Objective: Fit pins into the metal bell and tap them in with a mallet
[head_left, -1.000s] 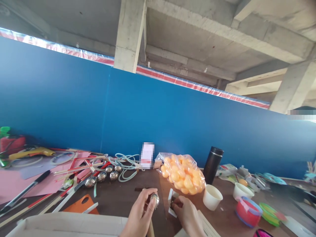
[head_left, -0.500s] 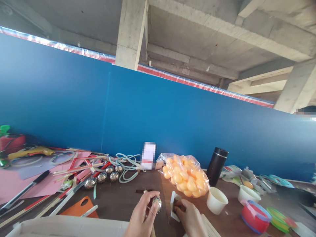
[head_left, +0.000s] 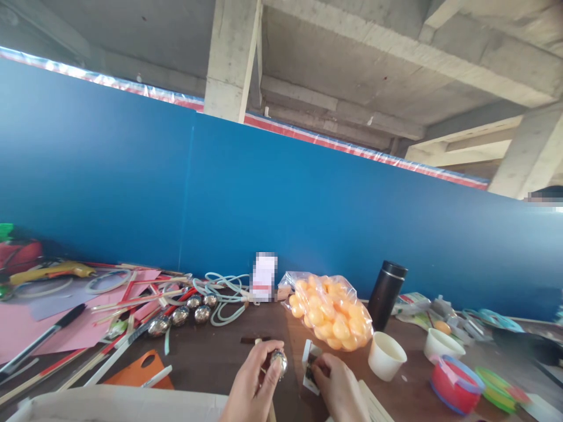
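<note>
Near the table's front edge, my left hand [head_left: 253,381] is closed around a shiny silver ball [head_left: 278,362], with thumb and forefinger on its sides. To the right of it is a small white box [head_left: 307,364], its open side turned toward my right hand [head_left: 336,381]. The right fingers are bent together at that opening and pinch the box's edge; their tips are partly hidden. Something dark shows inside the box, too small to make out. Several more silver balls [head_left: 180,315] lie in a cluster to the left.
Behind my hands lies a clear bag of orange balls [head_left: 332,316], beside a black flask [head_left: 387,296] and a white cup [head_left: 387,356]. Sticks, pale tubing [head_left: 226,310], an orange sheet [head_left: 141,372] and a pen [head_left: 44,340] cover the left. A blue partition [head_left: 281,193] stands behind.
The small white box has turned slightly, and more of its dark inside shows at my right fingers. My left hand keeps the silver ball in nearly the same place.
</note>
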{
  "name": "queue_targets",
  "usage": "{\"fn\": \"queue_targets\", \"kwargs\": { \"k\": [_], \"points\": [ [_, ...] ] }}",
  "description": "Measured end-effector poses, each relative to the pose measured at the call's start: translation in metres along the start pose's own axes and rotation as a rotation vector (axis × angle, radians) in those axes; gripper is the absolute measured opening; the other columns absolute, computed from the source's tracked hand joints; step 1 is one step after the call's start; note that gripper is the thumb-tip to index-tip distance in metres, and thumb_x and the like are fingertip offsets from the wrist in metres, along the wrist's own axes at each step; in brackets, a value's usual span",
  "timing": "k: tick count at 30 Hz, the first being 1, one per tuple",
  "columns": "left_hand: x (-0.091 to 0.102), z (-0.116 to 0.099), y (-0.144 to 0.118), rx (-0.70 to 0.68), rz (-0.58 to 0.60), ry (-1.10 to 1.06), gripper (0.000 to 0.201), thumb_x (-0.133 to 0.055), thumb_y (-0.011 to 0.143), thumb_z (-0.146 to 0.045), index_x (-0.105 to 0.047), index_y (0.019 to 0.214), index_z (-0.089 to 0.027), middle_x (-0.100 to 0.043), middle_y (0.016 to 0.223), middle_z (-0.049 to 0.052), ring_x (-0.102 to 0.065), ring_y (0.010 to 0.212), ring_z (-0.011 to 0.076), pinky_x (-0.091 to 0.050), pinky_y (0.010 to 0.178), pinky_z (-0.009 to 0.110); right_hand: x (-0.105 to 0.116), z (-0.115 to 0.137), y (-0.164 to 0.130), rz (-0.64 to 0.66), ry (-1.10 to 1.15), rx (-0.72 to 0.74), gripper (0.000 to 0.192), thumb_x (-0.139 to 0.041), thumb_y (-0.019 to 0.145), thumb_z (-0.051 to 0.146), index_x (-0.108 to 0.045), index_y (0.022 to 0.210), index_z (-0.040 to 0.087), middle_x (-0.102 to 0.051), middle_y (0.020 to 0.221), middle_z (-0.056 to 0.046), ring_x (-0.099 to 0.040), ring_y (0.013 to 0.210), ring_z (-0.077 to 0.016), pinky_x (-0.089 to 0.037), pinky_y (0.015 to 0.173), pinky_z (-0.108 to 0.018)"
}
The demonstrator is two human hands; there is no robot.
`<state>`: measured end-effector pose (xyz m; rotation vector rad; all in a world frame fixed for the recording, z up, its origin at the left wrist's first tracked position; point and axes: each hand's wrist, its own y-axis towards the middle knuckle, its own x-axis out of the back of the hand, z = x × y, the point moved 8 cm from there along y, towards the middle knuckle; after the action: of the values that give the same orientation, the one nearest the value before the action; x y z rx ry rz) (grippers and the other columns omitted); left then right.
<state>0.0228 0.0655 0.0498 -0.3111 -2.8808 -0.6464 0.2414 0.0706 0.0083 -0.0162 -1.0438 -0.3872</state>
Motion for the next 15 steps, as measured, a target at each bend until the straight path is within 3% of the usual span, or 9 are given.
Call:
{"fn": "queue_targets", "kwargs": {
  "k": [6, 15],
  "points": [
    [-0.0001, -0.0018, -0.0007, -0.002, -0.031, -0.013, 0.038, -0.041, 0.085, -0.047, -0.059, 0.106, -0.02, -0.064, 0.098, 0.007, -0.06, 0.079, 0.016, -0.049, 0.073, 0.025, -0.002, -0.002, -0.0003, 0.035, 0.02, -0.008, 0.019, -0.052, 0.075, 0.035, -0.069, 0.073, 0.027, -0.07, 0.078, 0.0, -0.063, 0.077, -0.0182, -0.036, 0.058, -0.02],
    [0.0002, -0.0025, -0.0007, -0.006, -0.034, -0.004, 0.039, -0.041, 0.085, -0.047, -0.059, 0.106, -0.02, -0.063, 0.097, 0.007, -0.058, 0.076, 0.015, -0.049, 0.072, 0.024, -0.0024, -0.0024, -0.0005, 0.031, 0.034, -0.011, 0.021, -0.052, 0.075, 0.033, -0.068, 0.067, 0.024, -0.07, 0.074, 0.0, -0.063, 0.073, -0.017, -0.035, 0.057, -0.02]
  ]
}}
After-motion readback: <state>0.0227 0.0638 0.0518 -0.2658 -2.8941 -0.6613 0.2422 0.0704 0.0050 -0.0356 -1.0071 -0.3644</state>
